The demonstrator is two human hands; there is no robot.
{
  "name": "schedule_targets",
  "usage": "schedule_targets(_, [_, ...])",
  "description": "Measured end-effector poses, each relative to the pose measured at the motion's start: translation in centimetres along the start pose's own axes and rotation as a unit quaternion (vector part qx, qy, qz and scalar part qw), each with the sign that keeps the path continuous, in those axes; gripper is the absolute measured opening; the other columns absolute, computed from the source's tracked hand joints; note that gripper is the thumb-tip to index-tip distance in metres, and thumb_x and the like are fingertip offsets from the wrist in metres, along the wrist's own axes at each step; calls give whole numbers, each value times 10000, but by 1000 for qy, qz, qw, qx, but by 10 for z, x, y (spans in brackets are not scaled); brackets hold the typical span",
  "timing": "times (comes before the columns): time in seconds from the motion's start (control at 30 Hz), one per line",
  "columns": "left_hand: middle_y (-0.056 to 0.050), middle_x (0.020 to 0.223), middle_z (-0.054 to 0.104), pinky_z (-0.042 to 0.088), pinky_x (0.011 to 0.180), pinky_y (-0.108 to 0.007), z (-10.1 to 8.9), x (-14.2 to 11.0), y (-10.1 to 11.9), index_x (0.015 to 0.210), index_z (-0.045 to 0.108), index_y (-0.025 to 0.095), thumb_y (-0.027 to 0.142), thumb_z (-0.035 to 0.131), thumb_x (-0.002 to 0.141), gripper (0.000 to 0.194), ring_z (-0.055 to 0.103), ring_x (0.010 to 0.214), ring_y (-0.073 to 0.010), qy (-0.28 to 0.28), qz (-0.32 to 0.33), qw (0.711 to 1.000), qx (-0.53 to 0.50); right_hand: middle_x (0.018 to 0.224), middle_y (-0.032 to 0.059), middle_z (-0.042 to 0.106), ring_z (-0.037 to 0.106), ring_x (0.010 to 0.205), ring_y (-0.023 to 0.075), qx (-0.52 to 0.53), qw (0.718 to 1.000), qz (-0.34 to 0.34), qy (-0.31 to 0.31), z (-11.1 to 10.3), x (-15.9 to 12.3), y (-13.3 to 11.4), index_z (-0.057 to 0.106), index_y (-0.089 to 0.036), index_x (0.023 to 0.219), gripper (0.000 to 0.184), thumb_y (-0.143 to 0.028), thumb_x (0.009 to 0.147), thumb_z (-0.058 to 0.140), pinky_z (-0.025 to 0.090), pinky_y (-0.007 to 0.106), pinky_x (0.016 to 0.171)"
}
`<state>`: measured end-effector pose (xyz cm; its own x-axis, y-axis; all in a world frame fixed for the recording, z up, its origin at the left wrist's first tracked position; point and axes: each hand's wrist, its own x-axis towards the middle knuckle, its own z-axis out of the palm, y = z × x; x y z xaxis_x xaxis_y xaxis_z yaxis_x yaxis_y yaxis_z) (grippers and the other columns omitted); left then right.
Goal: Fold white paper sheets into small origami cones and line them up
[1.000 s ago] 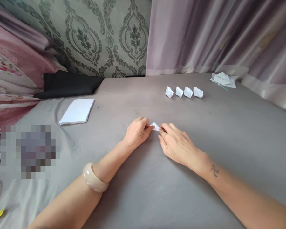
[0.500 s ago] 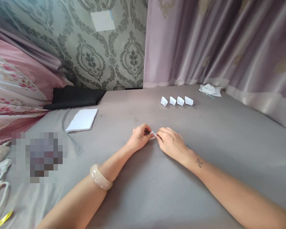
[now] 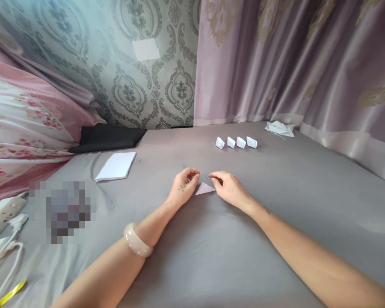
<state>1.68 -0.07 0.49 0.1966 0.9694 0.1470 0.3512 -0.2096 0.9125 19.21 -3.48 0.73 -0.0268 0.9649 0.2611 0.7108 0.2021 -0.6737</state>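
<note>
A small folded paper triangle (image 3: pixel 205 188) lies flat on the grey sheet between my two hands. My left hand (image 3: pixel 183 186) is just left of it, fingers loosely curled with a gap behind the thumb, holding nothing. On the other side, my right hand (image 3: pixel 229 186) has its thumb and fingers slightly apart and nothing between them. The triangle's right tip reaches the edge of my right hand; whether they touch I cannot tell. A pale bangle (image 3: pixel 137 241) circles my left forearm.
Several folded white paper pieces (image 3: pixel 241 142) stand in a row farther back. Crumpled white paper (image 3: pixel 279 128) is at the back right. To the left are a paper stack (image 3: pixel 116 167), black cloth (image 3: pixel 107 137), a blurred patch (image 3: pixel 69 211), a power strip (image 3: pixel 6 216) and a yellow strip (image 3: pixel 11 294).
Both hands have let go of the folded paper and moved apart, leaving it on the sheet. The view has tilted slightly upward.
</note>
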Motion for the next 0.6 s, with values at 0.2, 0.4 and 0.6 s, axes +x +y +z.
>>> schedule_targets(0.2, [-10,735,613,408,600,-244,-9,-4,4,942,668,166,181,483,706,300,521,627,-132,-119,-33,990,66,990,53,661,619,879,165,1,996,-21,-84,-4,-5,-5,678,-202,938,236,-166,762,525,484,291,770])
schedule_targets(0.4, [-43,874,601,448,731,-284,-7,-9,9,874,675,181,206,591,663,228,529,820,-182,-140,49,980,136,948,49,633,592,904,175,-41,994,-66,-77,2,-6,0,654,-204,816,128,-237,822,530,465,311,782])
schedule_targets(0.6, [6,711,565,400,578,-223,-7,-9,3,884,669,175,222,567,731,190,478,616,-111,-167,42,983,60,939,41,637,607,856,171,-1,995,-68,-68,2,-3,-3,621,-207,755,136,-246,832,515,477,313,762])
